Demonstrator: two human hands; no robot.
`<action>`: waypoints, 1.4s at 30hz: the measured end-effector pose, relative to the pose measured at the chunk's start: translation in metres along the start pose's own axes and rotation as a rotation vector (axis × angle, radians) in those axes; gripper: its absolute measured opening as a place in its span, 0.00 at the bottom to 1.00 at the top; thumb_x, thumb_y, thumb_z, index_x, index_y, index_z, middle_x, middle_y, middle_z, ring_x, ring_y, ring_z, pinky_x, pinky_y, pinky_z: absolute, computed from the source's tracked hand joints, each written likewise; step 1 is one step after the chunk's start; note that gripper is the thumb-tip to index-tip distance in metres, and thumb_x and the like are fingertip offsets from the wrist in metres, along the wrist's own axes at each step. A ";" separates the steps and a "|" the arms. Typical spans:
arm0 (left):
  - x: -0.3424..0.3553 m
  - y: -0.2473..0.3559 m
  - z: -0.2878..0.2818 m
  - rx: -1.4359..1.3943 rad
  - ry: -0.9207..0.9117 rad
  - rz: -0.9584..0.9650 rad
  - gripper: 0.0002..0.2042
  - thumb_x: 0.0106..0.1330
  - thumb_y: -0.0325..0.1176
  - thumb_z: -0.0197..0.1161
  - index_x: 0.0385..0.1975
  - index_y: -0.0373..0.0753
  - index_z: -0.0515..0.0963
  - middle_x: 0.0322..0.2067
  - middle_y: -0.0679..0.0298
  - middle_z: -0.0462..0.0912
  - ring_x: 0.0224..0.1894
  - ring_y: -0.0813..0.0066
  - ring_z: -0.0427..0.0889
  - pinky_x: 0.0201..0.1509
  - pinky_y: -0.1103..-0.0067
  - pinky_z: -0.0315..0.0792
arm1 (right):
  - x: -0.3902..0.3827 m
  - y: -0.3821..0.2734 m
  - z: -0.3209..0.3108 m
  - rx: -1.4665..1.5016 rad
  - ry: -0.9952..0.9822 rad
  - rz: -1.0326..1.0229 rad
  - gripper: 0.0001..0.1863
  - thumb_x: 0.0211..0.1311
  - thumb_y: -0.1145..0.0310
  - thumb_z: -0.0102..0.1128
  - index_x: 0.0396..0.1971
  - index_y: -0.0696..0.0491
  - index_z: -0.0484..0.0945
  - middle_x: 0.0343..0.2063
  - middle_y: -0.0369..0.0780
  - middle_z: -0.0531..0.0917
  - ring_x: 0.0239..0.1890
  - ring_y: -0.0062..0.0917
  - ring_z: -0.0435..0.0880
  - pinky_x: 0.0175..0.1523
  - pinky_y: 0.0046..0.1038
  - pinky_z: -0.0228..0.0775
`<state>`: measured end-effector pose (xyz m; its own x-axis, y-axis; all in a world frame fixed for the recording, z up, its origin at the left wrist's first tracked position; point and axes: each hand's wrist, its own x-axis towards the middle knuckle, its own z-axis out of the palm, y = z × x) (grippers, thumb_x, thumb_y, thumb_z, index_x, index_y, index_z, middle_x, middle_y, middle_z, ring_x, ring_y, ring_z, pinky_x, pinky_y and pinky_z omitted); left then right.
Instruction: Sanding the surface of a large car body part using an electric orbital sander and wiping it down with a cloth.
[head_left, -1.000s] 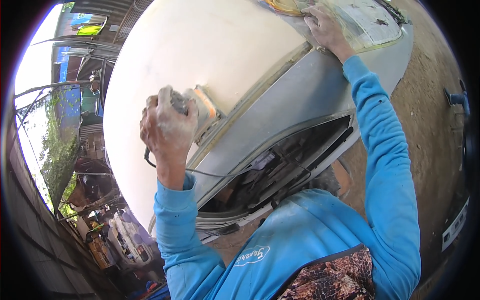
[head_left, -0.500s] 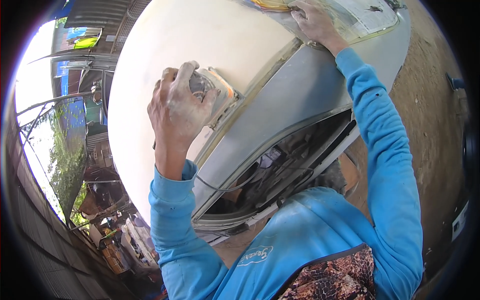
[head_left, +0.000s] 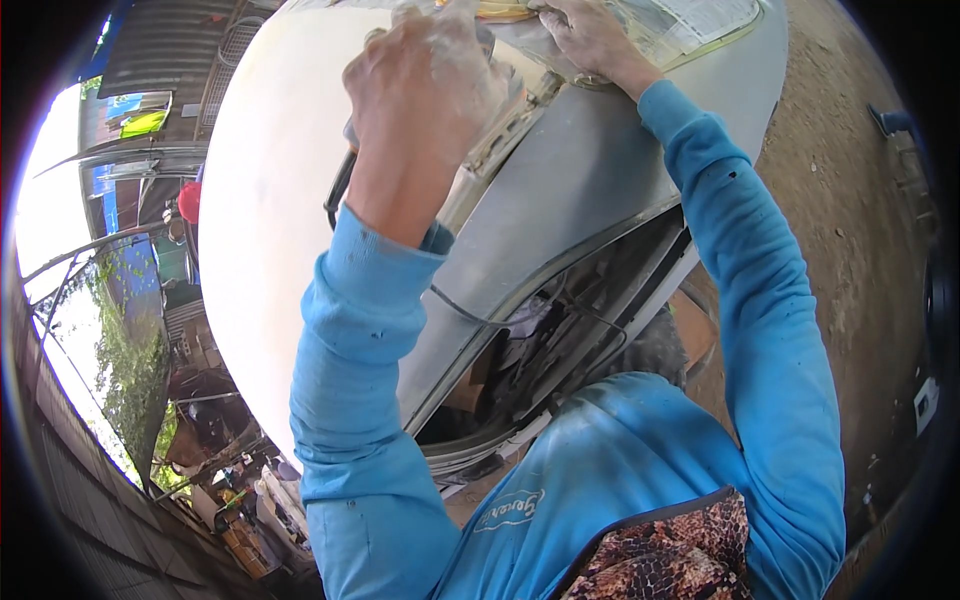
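Note:
My left hand [head_left: 425, 110] is closed over a palm sander [head_left: 514, 86] on the pale, dusty car roof [head_left: 280, 200]. Most of the tool is hidden behind the hand; a bit of its orange-edged base shows at the right. A black cord [head_left: 340, 188] hangs beside the wrist. Farther right, white dust coats my right hand [head_left: 585, 42], which lies by the top of the covered windshield [head_left: 690, 30]. Its bent fingers close at the end of a yellow-orange bundle [head_left: 505, 10], whose kind I cannot make out.
Below the roof edge, the car's side window [head_left: 560, 320] is open, with a thin cable [head_left: 470, 312] across it. Bare dirt ground [head_left: 850, 250] lies to the right. At the left are corrugated metal sheets [head_left: 165, 60], a red round object [head_left: 189, 202] and piled clutter [head_left: 250, 510].
My left hand has slid the sander forward and to the right along the roof edge, closer to my right hand. My right hand stays at the windshield top.

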<state>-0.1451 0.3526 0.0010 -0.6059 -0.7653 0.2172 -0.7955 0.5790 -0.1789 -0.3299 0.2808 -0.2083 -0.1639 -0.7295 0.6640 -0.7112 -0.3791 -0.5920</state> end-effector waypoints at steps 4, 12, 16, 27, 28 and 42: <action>0.028 -0.004 0.021 -0.045 0.151 0.059 0.17 0.60 0.43 0.61 0.42 0.40 0.85 0.36 0.47 0.86 0.40 0.47 0.87 0.45 0.59 0.80 | 0.006 -0.008 -0.008 0.260 0.094 0.101 0.16 0.69 0.67 0.55 0.48 0.60 0.84 0.50 0.52 0.83 0.57 0.44 0.79 0.65 0.40 0.67; 0.005 -0.004 0.003 0.022 0.039 -0.003 0.17 0.55 0.41 0.65 0.39 0.36 0.85 0.38 0.46 0.87 0.43 0.47 0.87 0.49 0.60 0.80 | 0.032 -0.130 -0.010 0.833 -0.097 0.178 0.26 0.80 0.54 0.43 0.55 0.62 0.78 0.52 0.48 0.83 0.56 0.33 0.78 0.65 0.32 0.66; -0.022 -0.028 0.007 0.064 -0.002 -0.139 0.18 0.54 0.41 0.68 0.42 0.37 0.83 0.40 0.50 0.86 0.43 0.49 0.87 0.49 0.61 0.80 | 0.022 -0.169 0.005 0.943 0.005 -0.010 0.24 0.80 0.55 0.40 0.43 0.62 0.78 0.39 0.52 0.82 0.43 0.38 0.80 0.54 0.37 0.69; -0.148 -0.071 -0.037 0.065 -0.054 -0.361 0.17 0.53 0.34 0.69 0.44 0.39 0.81 0.41 0.53 0.84 0.45 0.52 0.85 0.48 0.60 0.81 | -0.025 -0.296 0.038 0.957 -0.147 0.055 0.26 0.73 0.51 0.47 0.37 0.62 0.82 0.28 0.51 0.84 0.30 0.39 0.85 0.39 0.37 0.77; -0.157 -0.076 -0.041 0.069 -0.050 -0.371 0.17 0.53 0.34 0.69 0.44 0.39 0.81 0.41 0.53 0.84 0.45 0.52 0.85 0.48 0.60 0.81 | -0.028 -0.306 0.042 0.962 -0.154 0.047 0.26 0.73 0.51 0.47 0.37 0.62 0.82 0.28 0.51 0.84 0.30 0.39 0.85 0.39 0.37 0.77; -0.216 -0.104 -0.052 0.095 -0.082 -0.570 0.18 0.54 0.33 0.68 0.47 0.42 0.79 0.42 0.54 0.83 0.46 0.50 0.83 0.50 0.59 0.78 | -0.048 -0.361 0.074 1.167 -0.359 0.139 0.24 0.69 0.54 0.52 0.38 0.65 0.83 0.29 0.56 0.86 0.30 0.45 0.86 0.40 0.38 0.79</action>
<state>0.0677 0.4720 0.0222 -0.0766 -0.9701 0.2302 -0.9889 0.0444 -0.1417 -0.0146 0.4109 -0.0605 0.1396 -0.8495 0.5088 0.3655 -0.4333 -0.8238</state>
